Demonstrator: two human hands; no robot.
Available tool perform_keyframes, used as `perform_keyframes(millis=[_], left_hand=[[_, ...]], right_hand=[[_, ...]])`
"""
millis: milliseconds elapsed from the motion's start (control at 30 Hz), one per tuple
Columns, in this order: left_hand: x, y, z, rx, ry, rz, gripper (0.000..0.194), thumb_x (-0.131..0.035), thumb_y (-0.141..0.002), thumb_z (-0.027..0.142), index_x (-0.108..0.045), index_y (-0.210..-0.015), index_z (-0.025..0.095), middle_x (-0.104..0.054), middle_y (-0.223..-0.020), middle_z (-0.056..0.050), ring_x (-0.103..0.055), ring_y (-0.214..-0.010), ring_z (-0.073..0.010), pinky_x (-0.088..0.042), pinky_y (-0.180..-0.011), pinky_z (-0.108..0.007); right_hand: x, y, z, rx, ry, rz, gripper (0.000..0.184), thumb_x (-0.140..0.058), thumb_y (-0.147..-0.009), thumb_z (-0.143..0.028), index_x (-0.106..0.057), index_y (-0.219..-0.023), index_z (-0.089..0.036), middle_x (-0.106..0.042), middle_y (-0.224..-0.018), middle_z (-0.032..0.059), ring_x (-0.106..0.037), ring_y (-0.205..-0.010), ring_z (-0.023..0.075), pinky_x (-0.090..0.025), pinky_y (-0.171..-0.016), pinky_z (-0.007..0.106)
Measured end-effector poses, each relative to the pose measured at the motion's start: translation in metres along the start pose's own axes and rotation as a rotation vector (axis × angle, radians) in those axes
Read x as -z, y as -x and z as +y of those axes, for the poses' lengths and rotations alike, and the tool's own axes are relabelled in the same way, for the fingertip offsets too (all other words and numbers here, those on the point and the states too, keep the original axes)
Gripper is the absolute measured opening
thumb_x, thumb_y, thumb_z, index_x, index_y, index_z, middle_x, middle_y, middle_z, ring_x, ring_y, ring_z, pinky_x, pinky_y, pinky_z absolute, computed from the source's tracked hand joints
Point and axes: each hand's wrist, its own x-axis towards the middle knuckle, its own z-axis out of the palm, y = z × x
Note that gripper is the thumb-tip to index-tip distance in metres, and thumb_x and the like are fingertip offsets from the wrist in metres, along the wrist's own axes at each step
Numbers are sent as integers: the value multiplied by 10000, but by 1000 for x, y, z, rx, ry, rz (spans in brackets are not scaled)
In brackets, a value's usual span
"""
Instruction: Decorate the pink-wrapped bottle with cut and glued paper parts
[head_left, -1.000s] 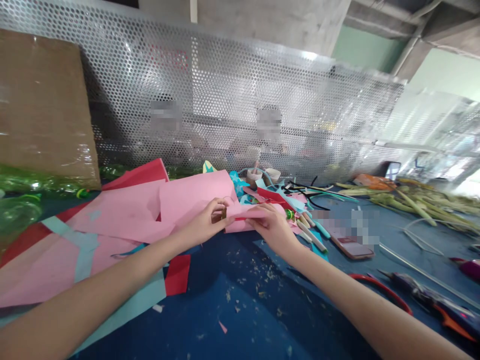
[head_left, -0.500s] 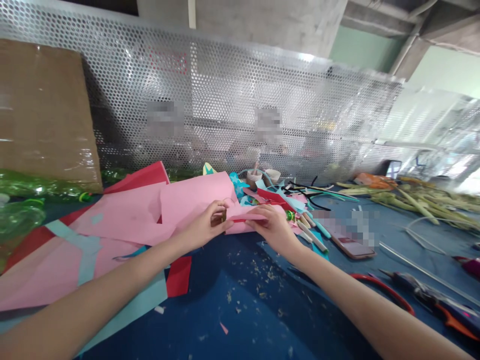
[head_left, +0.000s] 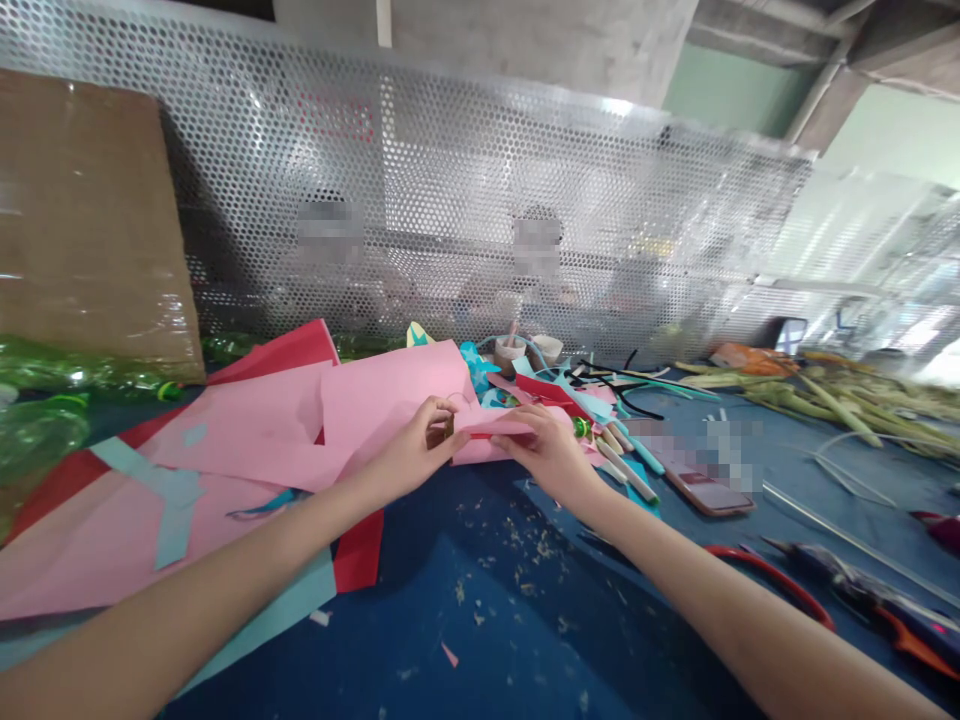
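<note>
Both hands are closed on the edge of a pink paper (head_left: 491,423), which lies bent over on the blue table (head_left: 480,600). My left hand (head_left: 424,445) pinches its left end, with thumb and fingertips at a thin red strip under the fold. The fingers of my right hand (head_left: 544,450) lie on top of the same paper, its thumb below the edge. A green bottle cap (head_left: 581,428) shows just right of the paper; what is under the paper is hidden. Larger pink sheets (head_left: 397,395) lie behind and left of my left hand.
A phone (head_left: 705,480), pliers (head_left: 862,590) and red-handled scissors (head_left: 772,580) lie on the right. Coloured markers (head_left: 626,465) and paper scraps sit beyond my right hand. Green plastic bottles (head_left: 52,430) and a cardboard sheet (head_left: 90,230) stand left; a perforated metal panel (head_left: 450,180) rises behind.
My left thumb has shifted slightly right along the red strip, and less red shows between the hands. Otherwise both hands keep their hold on the pink paper.
</note>
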Motion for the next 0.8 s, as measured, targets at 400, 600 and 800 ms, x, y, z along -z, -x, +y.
perform_keyframes(millis=[400, 600, 800], left_hand=[[-2, -3, 2, 5, -84, 90, 276, -551, -785, 427, -447, -941, 224, -572, -951, -48, -603, -923, -216, -501, -750, -345], [-1, -6, 7, 13, -118, 108, 340, -565, -722, 487, -451, -901, 222, -549, -912, -30, -587, -968, -229, -477, -872, -396], [-2, -10, 19, 44, -63, 109, 392, -617, -685, 540, -446, -860, 234, -564, -955, -20, -556, -1037, -250, -445, -928, -435]], right_hand=[[12, -6, -7, -126, 5, -47, 131, -681, -745, -151, -701, -868, -192, -725, -869, 46, -657, -800, 197, -515, -755, 318], [100, 14, -7, -271, 50, -17, 159, -611, -773, -244, -673, -914, -208, -724, -823, 15, -670, -723, 166, -532, -674, 271], [205, 98, 1, -669, 511, -55, 194, -553, -757, -399, -636, -779, -225, -702, -752, 23, -655, -699, 200, -495, -670, 299]])
